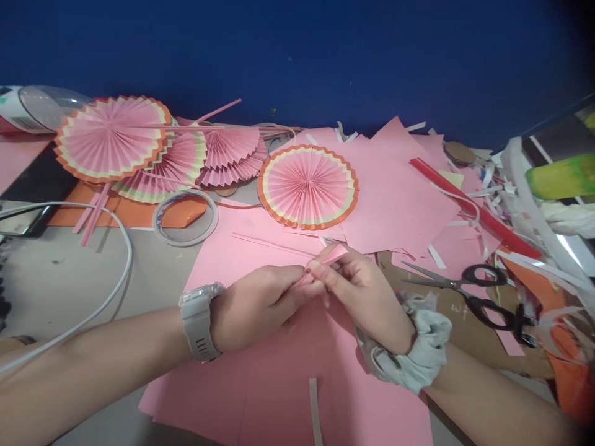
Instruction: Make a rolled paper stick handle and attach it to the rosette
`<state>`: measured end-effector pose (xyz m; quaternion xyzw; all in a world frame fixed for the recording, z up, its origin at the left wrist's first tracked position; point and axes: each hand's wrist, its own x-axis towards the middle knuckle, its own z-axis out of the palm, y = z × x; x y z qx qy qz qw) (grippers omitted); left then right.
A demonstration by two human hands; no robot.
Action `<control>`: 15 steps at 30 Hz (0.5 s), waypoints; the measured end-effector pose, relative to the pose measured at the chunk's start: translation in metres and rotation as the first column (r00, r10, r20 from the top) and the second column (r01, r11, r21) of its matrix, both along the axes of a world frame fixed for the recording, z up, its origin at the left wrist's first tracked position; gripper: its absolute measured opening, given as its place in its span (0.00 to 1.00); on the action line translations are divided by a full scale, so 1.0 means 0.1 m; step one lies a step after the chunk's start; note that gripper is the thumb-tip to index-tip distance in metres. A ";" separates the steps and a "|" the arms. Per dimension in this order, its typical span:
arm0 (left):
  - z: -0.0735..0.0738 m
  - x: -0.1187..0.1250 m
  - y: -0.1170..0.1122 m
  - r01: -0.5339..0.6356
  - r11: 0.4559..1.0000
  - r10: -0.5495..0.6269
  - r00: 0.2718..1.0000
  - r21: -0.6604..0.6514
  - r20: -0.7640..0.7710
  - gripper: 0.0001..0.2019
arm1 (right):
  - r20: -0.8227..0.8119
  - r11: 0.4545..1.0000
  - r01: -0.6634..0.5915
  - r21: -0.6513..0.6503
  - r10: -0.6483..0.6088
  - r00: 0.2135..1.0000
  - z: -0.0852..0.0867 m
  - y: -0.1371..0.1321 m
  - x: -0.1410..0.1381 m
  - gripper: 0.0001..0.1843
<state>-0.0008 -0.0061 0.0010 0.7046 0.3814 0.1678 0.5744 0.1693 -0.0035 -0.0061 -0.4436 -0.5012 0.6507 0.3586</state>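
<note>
Pink paper strip (335, 254), 1 pc, pinched btwn 2 hands (264, 300) (365, 288); 1 pr scissors (458, 285) to R.

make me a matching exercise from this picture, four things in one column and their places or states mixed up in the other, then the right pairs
Things
1. scissors
2. pale ring
3. pink paper strip
4. red strip

Places and states
A. on the left, partly over an orange sheet
B. lying beyond the scissors, on the right side
C. black-handled, with the blades slightly parted
D. held in the fingers of the right hand

Right pairs
1-C, 2-A, 3-D, 4-B
</note>
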 end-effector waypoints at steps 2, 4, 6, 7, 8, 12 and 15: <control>0.00 0.00 -0.01 -0.005 1.000 0.005 1.000 0.004 -0.018 0.17 | -0.006 1.000 -0.013 0.011 0.013 1.000 0.00 -0.01 -0.01 0.09; 0.00 0.00 -0.01 -0.004 1.000 0.004 1.000 -0.008 -0.003 0.18 | -0.041 1.000 -0.007 0.006 0.007 0.999 -0.01 -0.01 0.00 0.10; 0.00 -0.01 -0.01 -0.007 0.999 0.008 1.000 -0.034 0.019 0.20 | -0.088 0.999 0.040 -0.012 -0.041 0.995 -0.02 -0.01 0.01 0.10; 0.00 -0.02 0.00 -0.008 0.999 0.009 1.000 -0.043 0.024 0.20 | -0.106 0.997 0.068 -0.022 -0.070 0.992 -0.02 0.00 0.01 0.10; 0.00 -0.02 0.00 -0.008 0.999 0.009 1.000 -0.051 0.025 0.20 | -0.112 0.996 0.085 -0.026 -0.087 0.990 -0.02 0.00 0.01 0.10; -0.01 -0.02 0.01 -0.023 0.997 0.024 1.000 -0.076 0.017 0.18 | -0.051 1.000 0.004 0.023 -0.003 0.999 0.01 0.01 0.01 0.08; -0.02 -0.02 0.01 -0.027 0.997 0.027 1.000 -0.077 0.006 0.18 | -0.026 0.999 -0.026 0.041 0.028 0.999 0.02 0.01 0.01 0.08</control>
